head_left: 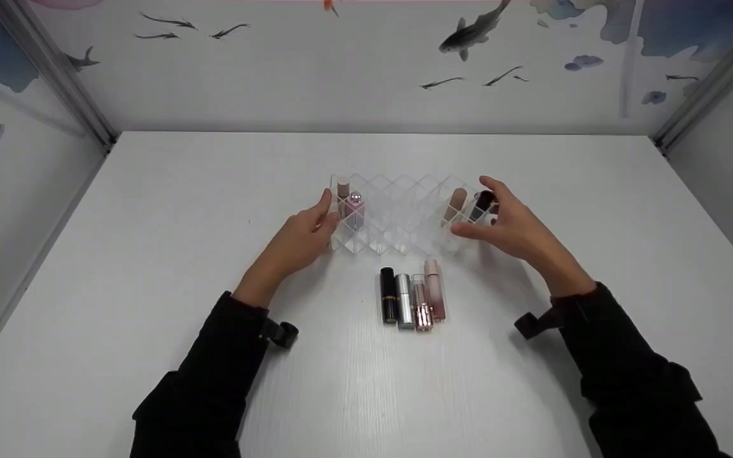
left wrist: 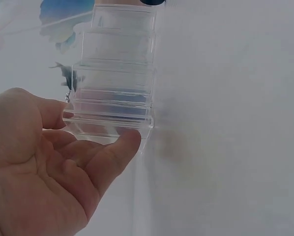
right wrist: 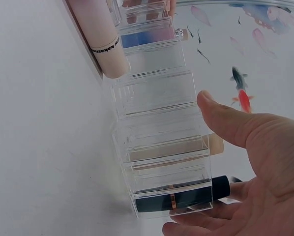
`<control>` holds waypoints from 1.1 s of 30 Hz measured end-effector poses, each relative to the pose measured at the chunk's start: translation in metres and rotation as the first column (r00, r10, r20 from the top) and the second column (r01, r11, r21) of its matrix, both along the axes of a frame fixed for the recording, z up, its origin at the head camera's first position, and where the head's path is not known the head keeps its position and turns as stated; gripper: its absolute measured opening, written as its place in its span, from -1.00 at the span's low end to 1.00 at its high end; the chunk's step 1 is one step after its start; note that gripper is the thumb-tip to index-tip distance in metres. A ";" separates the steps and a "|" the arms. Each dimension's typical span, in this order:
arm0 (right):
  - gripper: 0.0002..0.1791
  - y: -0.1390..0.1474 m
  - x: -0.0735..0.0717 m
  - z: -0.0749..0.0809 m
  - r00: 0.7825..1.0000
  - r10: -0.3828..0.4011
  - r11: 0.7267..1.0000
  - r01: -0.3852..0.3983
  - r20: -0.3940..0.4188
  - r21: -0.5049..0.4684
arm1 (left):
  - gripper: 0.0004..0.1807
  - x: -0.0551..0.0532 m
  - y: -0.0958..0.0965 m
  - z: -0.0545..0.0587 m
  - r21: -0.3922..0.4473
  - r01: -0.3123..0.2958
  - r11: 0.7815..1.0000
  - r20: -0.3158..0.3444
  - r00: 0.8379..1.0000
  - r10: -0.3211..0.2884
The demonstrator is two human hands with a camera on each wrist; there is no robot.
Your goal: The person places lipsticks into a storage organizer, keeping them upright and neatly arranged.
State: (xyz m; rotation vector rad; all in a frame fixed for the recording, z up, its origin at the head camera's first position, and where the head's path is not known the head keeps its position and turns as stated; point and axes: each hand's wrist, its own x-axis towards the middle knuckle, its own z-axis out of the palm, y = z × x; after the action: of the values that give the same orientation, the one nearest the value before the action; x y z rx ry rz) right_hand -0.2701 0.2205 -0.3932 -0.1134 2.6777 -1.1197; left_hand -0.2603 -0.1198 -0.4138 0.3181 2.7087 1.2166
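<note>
A clear organizer [head_left: 404,216] with diamond-shaped slots lies crosswise in front of me. My left hand [head_left: 303,238] grips its left end between thumb and fingers. Near that hand stand a beige-capped tube [head_left: 343,191] and a small pink bottle [head_left: 355,210] in the slots. Around the right end, my right hand [head_left: 513,226] is spread, its thumb over the top and its fingers beside the end. A beige tube [head_left: 457,200] and a black lipstick [right wrist: 186,196] sit in the slots there. The right wrist view shows nothing plainly pinched by that hand.
In front of the organizer a black lipstick tube [head_left: 389,296], a silver tube [head_left: 404,302], a rose-gold lipstick [head_left: 422,312] and a pink lip gloss [head_left: 434,289] lie side by side on the white table [head_left: 214,210]. A printed back wall [head_left: 373,76] rises behind.
</note>
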 end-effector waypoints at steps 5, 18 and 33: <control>0.26 -0.001 0.000 0.000 1.000 0.001 1.000 0.000 -0.013 0.020 | -0.36 0.001 0.001 0.001 0.012 -0.024 1.000 -0.006 1.000 0.024; -0.42 -0.007 0.008 0.012 0.662 0.274 0.945 -0.321 -0.698 0.066 | -0.36 0.001 0.004 0.003 -0.016 -0.042 0.999 0.004 0.999 0.042; -0.67 -0.020 0.021 0.002 0.598 0.718 0.685 -0.698 -0.357 0.209 | -0.36 0.002 0.005 0.003 -0.017 -0.061 0.998 0.002 0.998 0.061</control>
State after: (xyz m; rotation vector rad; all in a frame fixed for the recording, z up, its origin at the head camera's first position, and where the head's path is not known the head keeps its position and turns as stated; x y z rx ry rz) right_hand -0.2496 0.2004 -0.3908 -1.4328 2.5238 -0.7998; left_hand -0.2584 -0.1143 -0.4112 0.2337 2.7437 1.2077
